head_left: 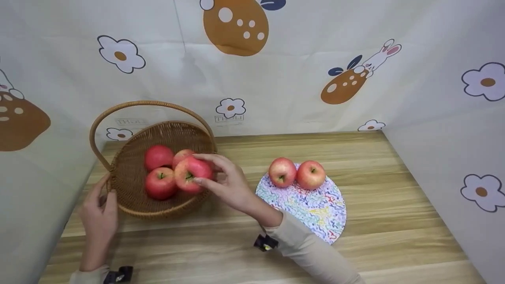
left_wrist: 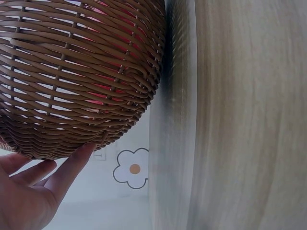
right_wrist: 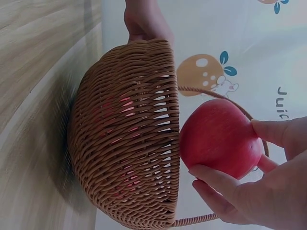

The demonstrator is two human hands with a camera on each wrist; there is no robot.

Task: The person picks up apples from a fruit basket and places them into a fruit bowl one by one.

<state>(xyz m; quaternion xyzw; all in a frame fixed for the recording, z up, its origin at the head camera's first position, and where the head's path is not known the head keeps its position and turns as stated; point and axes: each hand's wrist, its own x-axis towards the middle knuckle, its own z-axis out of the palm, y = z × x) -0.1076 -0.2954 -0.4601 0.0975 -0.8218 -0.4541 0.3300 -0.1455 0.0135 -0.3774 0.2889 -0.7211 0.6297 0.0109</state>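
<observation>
A brown wicker basket (head_left: 165,213) with a tall arched handle stands at the left of the table. Inside it lie three red apples, among them a front apple (head_left: 161,184) and a back one (head_left: 158,157). My left hand (head_left: 99,213) grips the basket's left rim; in the left wrist view its fingers (left_wrist: 72,167) rest against the woven outside. Over the right side of the basket, my right hand (head_left: 232,185) holds another red apple (right_wrist: 218,139) between thumb and fingers. The right wrist view shows this apple at rim level, beside the basket's opening.
Right of the basket, a round multicoloured mat (head_left: 311,213) lies on the wooden table (head_left: 394,221). Two apples, one on the left (head_left: 282,172) and one on the right (head_left: 311,174), sit at its back edge. Printed cloth walls (head_left: 284,79) enclose the table's back and sides.
</observation>
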